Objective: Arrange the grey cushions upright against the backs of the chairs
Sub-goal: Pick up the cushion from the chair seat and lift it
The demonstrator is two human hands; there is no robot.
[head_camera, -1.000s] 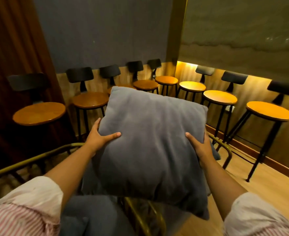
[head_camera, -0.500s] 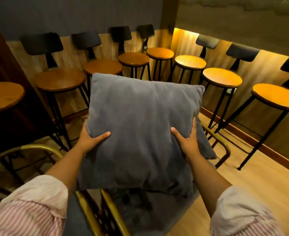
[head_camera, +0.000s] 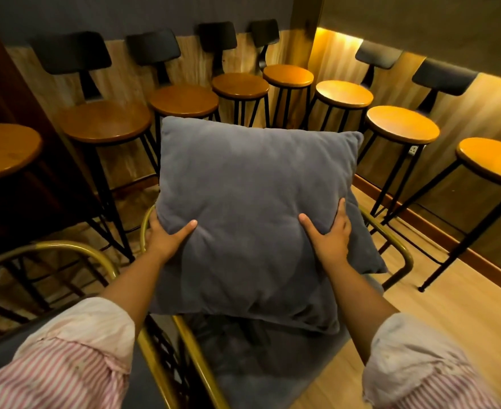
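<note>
A large square grey cushion (head_camera: pixel 252 208) stands upright in the middle of the view, over the grey seat of a brass-framed chair (head_camera: pixel 402 255). My left hand (head_camera: pixel 166 237) grips its left edge, thumb across the front. My right hand (head_camera: pixel 329 234) presses on its right side, fingers spread up the front. The cushion's lower edge rests near the chair seat (head_camera: pixel 272 358). The chair's back is hidden behind the cushion; only its brass frame shows at either side.
A second brass-framed chair (head_camera: pixel 66 252) stands close on the left. Several bar stools with round wooden seats (head_camera: pixel 399 125) and black backs line the two walls behind. Bare wooden floor (head_camera: pixel 438 293) lies to the right.
The cushion has come down and away from me toward the chair's back and seat. My view has tilted downward. Both hands have kept their hold.
</note>
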